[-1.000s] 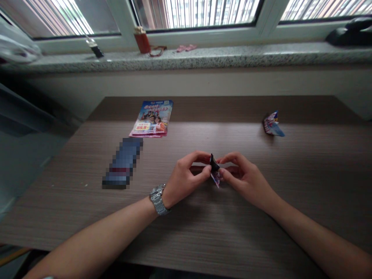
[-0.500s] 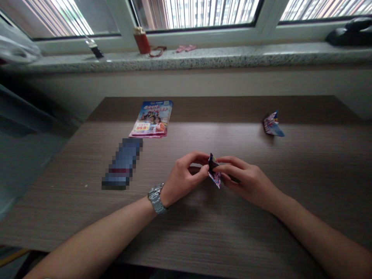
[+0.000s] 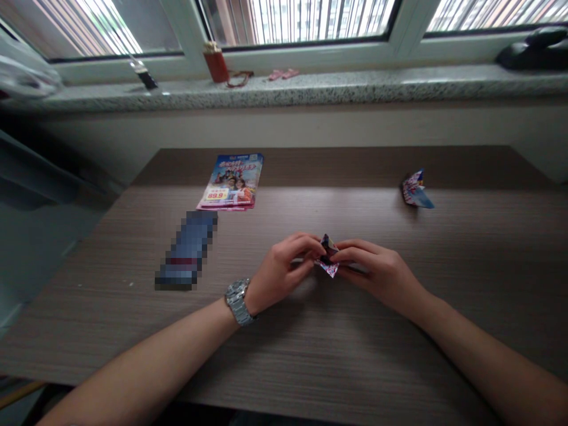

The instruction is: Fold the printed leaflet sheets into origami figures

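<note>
Between my two hands, just above the middle of the table, is a small folded piece of printed paper, pink, white and dark. My left hand, with a metal watch on its wrist, pinches the paper's left side with thumb and fingers. From the other side my right hand grips it, fingertips pressed at its opening. Its inner folds are partly hidden by my fingers. A similar folded paper stands at the back right of the table.
A stack of printed flyers lies at the back left, with a pixelated dark rectangular object in front of it. On the stone windowsill are a red case, small pink items and a black object.
The folded paper has turned slightly and its lower tip sits higher. My left fingers have shifted over its top left side, and my right fingers have closed in a little.
</note>
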A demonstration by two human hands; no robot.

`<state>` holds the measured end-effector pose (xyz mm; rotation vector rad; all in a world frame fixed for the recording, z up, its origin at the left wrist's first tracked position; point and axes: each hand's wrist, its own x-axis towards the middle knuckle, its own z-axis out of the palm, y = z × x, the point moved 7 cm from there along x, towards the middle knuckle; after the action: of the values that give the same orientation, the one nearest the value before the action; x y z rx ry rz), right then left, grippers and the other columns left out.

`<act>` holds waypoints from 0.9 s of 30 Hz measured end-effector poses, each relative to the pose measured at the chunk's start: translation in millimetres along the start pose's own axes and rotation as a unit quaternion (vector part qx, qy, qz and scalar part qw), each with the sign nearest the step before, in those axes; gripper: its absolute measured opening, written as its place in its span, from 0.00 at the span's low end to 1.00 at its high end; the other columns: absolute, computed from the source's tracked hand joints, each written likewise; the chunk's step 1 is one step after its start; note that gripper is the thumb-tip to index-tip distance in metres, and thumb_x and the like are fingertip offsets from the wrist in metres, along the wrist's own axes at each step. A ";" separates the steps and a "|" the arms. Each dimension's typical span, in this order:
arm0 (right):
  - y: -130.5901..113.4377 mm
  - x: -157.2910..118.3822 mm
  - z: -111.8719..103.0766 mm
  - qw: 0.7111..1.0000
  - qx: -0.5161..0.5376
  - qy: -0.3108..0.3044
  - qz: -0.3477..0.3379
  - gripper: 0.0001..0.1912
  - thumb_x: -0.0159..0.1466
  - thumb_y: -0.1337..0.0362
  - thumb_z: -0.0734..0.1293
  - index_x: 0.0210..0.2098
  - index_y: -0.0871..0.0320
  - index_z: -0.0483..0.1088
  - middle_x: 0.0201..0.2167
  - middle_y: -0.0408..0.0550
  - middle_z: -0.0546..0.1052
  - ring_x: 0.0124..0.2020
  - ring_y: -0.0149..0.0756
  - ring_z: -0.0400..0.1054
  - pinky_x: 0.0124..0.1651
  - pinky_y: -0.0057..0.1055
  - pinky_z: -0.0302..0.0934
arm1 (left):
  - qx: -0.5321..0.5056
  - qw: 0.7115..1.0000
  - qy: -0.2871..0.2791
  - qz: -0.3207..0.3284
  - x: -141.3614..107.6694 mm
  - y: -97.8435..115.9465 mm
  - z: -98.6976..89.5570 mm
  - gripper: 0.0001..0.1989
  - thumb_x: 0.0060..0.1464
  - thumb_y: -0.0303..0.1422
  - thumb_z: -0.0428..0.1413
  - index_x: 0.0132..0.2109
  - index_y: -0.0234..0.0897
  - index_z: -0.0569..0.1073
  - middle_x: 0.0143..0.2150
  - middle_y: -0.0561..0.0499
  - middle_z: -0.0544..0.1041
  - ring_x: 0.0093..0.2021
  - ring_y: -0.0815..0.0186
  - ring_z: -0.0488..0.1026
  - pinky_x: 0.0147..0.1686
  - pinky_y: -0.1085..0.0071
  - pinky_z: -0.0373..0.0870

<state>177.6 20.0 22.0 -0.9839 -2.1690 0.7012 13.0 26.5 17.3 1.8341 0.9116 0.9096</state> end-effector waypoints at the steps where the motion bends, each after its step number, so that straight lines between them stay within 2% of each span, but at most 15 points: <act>1: 0.5 0.2 -0.1 1.000 0.008 0.000 0.007 0.06 0.66 0.64 0.69 0.43 0.50 0.77 0.45 0.48 0.81 0.44 0.39 0.77 0.46 0.34 0.72 | 0.033 0.999 -0.005 0.018 0.2 3.0 -0.8 0.10 0.63 0.25 0.52 0.46 0.38 0.76 0.52 0.46 0.76 0.53 0.62 0.75 0.56 0.66 0.72; 4: 3.3 0.3 -1.1 0.998 0.040 0.002 0.038 0.05 0.66 0.62 0.69 0.41 0.51 0.77 0.45 0.49 0.81 0.43 0.41 0.77 0.44 0.35 0.74 | 0.086 0.995 -0.012 0.052 0.7 9.4 -3.2 0.12 0.60 0.24 0.54 0.47 0.39 0.77 0.53 0.46 0.76 0.55 0.61 0.74 0.58 0.64 0.70; 8: 6.3 -0.3 -1.8 0.995 0.073 0.006 0.063 0.04 0.65 0.61 0.70 0.40 0.51 0.77 0.45 0.49 0.81 0.44 0.40 0.77 0.45 0.35 0.75 | 0.089 0.994 -0.024 0.065 0.8 9.4 -1.6 0.09 0.58 0.32 0.61 0.46 0.38 0.76 0.53 0.44 0.75 0.54 0.61 0.74 0.57 0.65 0.71; 10: 7.0 -0.7 0.2 0.993 0.091 0.001 0.068 0.05 0.66 0.61 0.70 0.40 0.51 0.77 0.45 0.49 0.80 0.44 0.40 0.77 0.45 0.35 0.75 | 0.081 0.995 -0.019 0.057 0.8 6.2 -1.4 0.08 0.58 0.35 0.62 0.43 0.37 0.76 0.52 0.44 0.75 0.52 0.62 0.75 0.55 0.66 0.73; 15: 8.7 -2.8 6.9 0.981 0.164 0.005 0.099 0.07 0.66 0.59 0.69 0.42 0.53 0.75 0.46 0.50 0.79 0.46 0.41 0.77 0.48 0.37 0.76 | 0.051 0.999 -0.001 0.018 0.0 -1.9 -3.2 0.06 0.61 0.35 0.61 0.39 0.36 0.75 0.51 0.44 0.74 0.50 0.63 0.76 0.51 0.67 0.76; 19: 14.1 -6.2 12.4 0.967 0.201 0.009 0.153 0.12 0.65 0.57 0.70 0.46 0.53 0.70 0.43 0.48 0.80 0.42 0.39 0.79 0.44 0.36 0.77 | 0.028 1.000 -0.003 -0.001 -0.8 -3.7 -2.3 0.06 0.60 0.34 0.61 0.38 0.36 0.73 0.50 0.44 0.74 0.50 0.62 0.76 0.50 0.68 0.77; 23: 19.0 -8.0 14.0 0.956 0.227 0.028 0.185 0.15 0.64 0.56 0.71 0.47 0.53 0.69 0.43 0.49 0.81 0.42 0.39 0.78 0.43 0.35 0.77 | -0.027 0.999 0.004 -0.022 -0.9 -4.5 1.1 0.07 0.61 0.33 0.60 0.44 0.37 0.71 0.48 0.46 0.76 0.46 0.64 0.77 0.47 0.69 0.78; 27: 21.3 -6.9 13.8 0.949 0.233 0.041 0.209 0.15 0.63 0.56 0.73 0.45 0.54 0.71 0.41 0.48 0.81 0.40 0.39 0.79 0.42 0.34 0.76 | -0.072 0.996 0.016 -0.041 -0.7 -6.4 4.4 0.17 0.59 0.31 0.62 0.53 0.38 0.68 0.48 0.48 0.77 0.46 0.65 0.78 0.47 0.70 0.78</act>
<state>180.5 24.0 -3.9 -1.1901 -1.6165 1.2774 15.0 26.5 9.7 1.6523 0.9109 0.9302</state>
